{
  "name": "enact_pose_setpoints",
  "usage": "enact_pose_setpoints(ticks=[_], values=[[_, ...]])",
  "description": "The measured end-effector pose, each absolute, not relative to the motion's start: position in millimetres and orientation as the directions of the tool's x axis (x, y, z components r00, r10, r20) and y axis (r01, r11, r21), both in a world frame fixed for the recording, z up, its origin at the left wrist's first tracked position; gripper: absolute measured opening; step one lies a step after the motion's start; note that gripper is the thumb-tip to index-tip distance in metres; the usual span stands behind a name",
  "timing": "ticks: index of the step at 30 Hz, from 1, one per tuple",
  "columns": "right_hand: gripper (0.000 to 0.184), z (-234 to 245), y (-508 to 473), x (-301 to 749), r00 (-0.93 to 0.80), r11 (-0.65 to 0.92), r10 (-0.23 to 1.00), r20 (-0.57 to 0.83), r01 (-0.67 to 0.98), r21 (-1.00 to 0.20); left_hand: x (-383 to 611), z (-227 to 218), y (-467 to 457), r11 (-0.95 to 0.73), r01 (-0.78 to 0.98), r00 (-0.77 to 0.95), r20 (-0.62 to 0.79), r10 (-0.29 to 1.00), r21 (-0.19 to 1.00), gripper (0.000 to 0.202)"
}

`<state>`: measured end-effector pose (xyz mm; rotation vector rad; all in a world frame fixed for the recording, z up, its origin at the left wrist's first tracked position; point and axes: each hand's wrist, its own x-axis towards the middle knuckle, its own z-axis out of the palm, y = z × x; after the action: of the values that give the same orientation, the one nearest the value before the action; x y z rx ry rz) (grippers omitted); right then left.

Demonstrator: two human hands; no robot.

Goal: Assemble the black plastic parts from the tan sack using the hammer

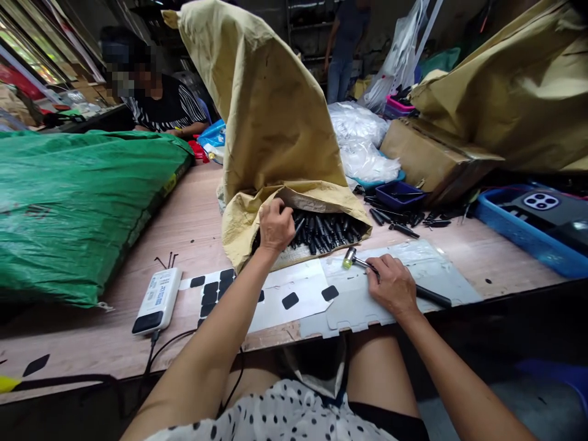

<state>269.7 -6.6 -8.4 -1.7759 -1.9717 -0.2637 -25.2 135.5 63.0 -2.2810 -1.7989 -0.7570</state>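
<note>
My left hand (276, 228) is at the mouth of an upright tan sack (280, 116), its fingers curled in. Whatever they hold, if anything, is hidden. Beside it, many slim black parts (321, 233) lie heaped in the sack's opening. My right hand (392, 285) is closed round the shaft of a small hammer (434, 297), resting over a grey sheet (432, 269). The hammer's metal and yellow head points left, and its black handle sticks out to the right. Between my arms lies a white sheet (275, 315) with black rounded-square pads (290, 300).
On the left are a green sack (78, 214) and a white power bank (158, 300) with a cable. To the right stand a blue tray (523, 236), a cardboard box (436, 156) and loose black parts (404, 230). A person (163, 101) sits across the table; another (344, 52) stands behind.
</note>
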Motion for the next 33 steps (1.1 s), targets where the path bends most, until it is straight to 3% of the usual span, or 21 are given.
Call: enact_pose_setpoints(ticks=[2,5,9,19,24,29,33], values=[[0.018,-8,-7,269,-0.052,0.145,0.884,0.464,0.975,-0.167,-20,54,129,-0.273,0.923,0.157,0.383,0.910,0.270,0.031],[0.017,-8,-7,269,-0.054,0.148,0.882,0.469,0.975,-0.165,-21,42,138,-0.131,0.924,0.023,0.290,0.957,0.359,0.043],[0.017,-7,-7,269,-0.052,0.146,0.884,0.464,0.975,-0.170,-23,37,153,-0.076,0.938,0.021,0.162,0.987,0.339,0.051],[0.017,-8,-8,269,-0.044,0.127,0.886,0.462,0.981,-0.149,-13,24,90,-0.224,0.938,0.141,0.300,0.944,0.265,0.036],[0.018,-8,-8,268,-0.041,0.128,0.880,0.474,0.980,-0.154,-21,24,78,-0.255,0.905,0.159,0.283,0.946,0.342,0.030],[0.018,-7,-8,268,-0.044,0.139,0.875,0.482,0.977,-0.162,-31,41,63,-0.243,0.874,0.054,0.414,0.909,0.420,0.029],[0.017,-8,-7,270,-0.042,0.136,0.871,0.489,0.978,-0.158,-38,43,16,-0.350,0.792,0.182,0.353,0.917,0.500,0.030]])
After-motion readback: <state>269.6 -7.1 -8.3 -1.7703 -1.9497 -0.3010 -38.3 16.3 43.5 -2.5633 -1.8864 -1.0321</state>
